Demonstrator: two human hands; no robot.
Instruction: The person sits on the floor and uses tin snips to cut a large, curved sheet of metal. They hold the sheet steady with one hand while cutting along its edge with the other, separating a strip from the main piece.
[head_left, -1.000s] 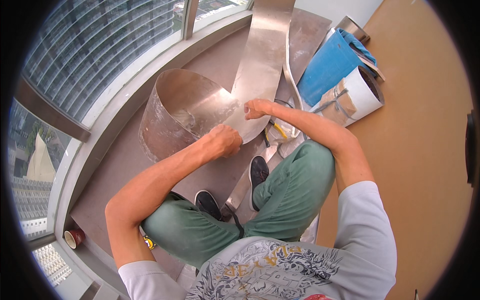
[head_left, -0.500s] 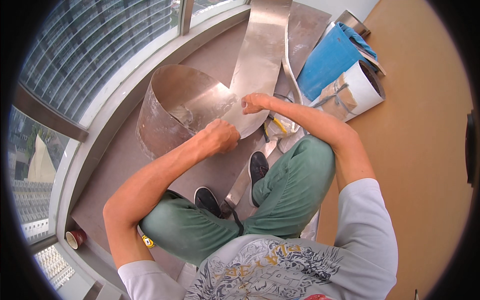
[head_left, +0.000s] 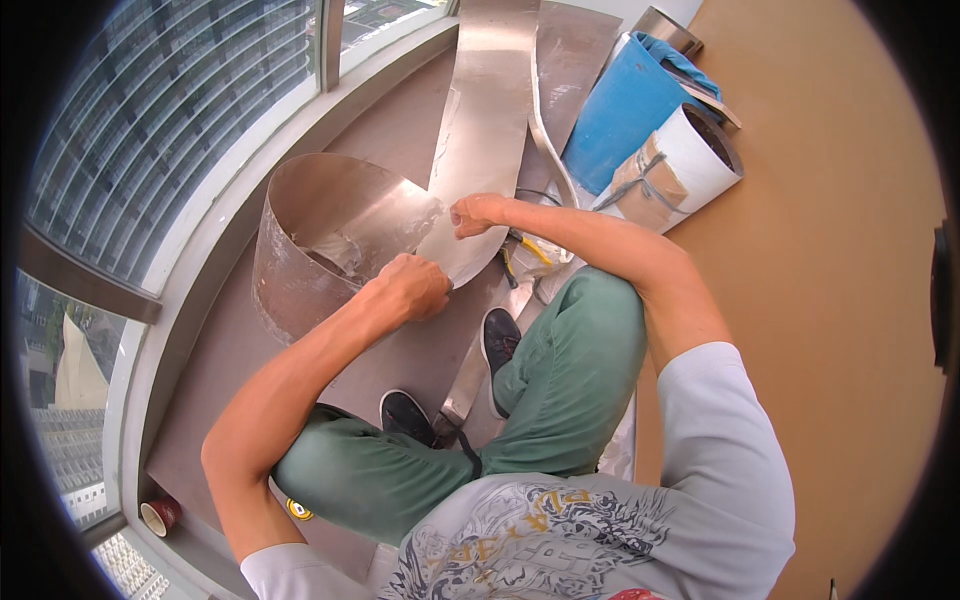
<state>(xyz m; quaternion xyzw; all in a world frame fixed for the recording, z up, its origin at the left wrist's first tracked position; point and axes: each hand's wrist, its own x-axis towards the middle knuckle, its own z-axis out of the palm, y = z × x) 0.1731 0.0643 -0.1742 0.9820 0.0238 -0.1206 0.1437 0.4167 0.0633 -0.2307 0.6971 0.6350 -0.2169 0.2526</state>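
Observation:
A wide, thin metal sheet (head_left: 482, 120) runs from the far edge toward me. On the left stands a large round curl of metal sheet (head_left: 300, 215), whose end meets the flat part between my hands. My left hand (head_left: 415, 287) is closed at the curl's lower edge, its fingertips turned under and partly hidden. Farther right, my right hand (head_left: 480, 213) closes in a pinch at the sheet's upper edge, over the flat part. Yellow-and-black handled pliers (head_left: 528, 245) lie just beyond my right forearm's near side.
A blue roll (head_left: 620, 115) and a white roll (head_left: 670, 170) tied with cord lie at right, by a tan surface (head_left: 800, 300). A narrow metal strip (head_left: 490, 350) passes between my shoes. Windows (head_left: 180, 130) line the left; a red cup (head_left: 160, 515) lies below them.
The whole view has shifted, so the sheet, rolls and both hands sit farther left in the picture. Both hands keep their places on the metal, still closed.

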